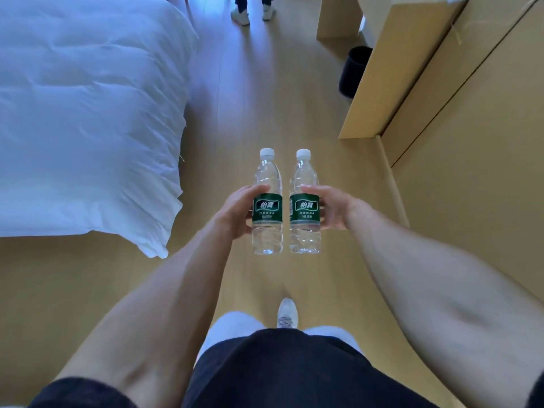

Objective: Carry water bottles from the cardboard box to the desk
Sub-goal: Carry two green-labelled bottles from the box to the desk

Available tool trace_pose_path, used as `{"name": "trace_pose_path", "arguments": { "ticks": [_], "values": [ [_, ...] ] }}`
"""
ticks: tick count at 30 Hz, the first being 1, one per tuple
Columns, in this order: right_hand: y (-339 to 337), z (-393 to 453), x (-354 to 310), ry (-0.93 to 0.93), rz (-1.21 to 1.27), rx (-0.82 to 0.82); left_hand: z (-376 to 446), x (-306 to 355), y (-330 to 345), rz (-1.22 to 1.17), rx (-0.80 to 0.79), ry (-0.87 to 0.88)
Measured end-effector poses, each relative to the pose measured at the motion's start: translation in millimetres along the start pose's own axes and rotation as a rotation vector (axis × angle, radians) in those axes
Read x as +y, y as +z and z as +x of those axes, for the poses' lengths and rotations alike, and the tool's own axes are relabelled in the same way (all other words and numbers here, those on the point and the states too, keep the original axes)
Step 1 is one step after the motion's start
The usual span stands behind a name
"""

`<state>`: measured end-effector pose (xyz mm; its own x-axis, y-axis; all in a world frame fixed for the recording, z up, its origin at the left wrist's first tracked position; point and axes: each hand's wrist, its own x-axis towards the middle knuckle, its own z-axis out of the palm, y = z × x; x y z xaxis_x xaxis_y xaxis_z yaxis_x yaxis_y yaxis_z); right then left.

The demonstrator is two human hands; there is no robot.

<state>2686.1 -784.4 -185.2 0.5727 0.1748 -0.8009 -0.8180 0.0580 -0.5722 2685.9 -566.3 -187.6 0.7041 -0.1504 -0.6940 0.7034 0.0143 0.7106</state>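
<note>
I hold two clear water bottles upright in front of me, side by side above the wooden floor. My left hand [235, 213] grips the left bottle [267, 231] around its green label. My right hand [334, 209] grips the right bottle [305, 231] the same way. Both bottles have white caps and look full. The wooden desk [412, 72] stands ahead on the right. No cardboard box is in view.
A bed with a white duvet [88, 122] fills the left side. A black waste bin [353, 70] stands by the desk. Light wooden cabinets [477, 172] line the right. Another person's feet [253, 13] stand at the far end of the wooden floor aisle.
</note>
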Motion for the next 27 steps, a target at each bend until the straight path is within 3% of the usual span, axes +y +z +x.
{"name": "trace_pose_path", "arguments": {
  "ticks": [13, 27],
  "values": [
    [-18, 114, -150, -0.003, 0.031, 0.020, 149, 133, -12, 0.013, -0.043, 0.011],
    [4, 243, -353, -0.010, 0.163, 0.109, 340, 326, -61, 0.086, -0.125, -0.028]
  ]
}}
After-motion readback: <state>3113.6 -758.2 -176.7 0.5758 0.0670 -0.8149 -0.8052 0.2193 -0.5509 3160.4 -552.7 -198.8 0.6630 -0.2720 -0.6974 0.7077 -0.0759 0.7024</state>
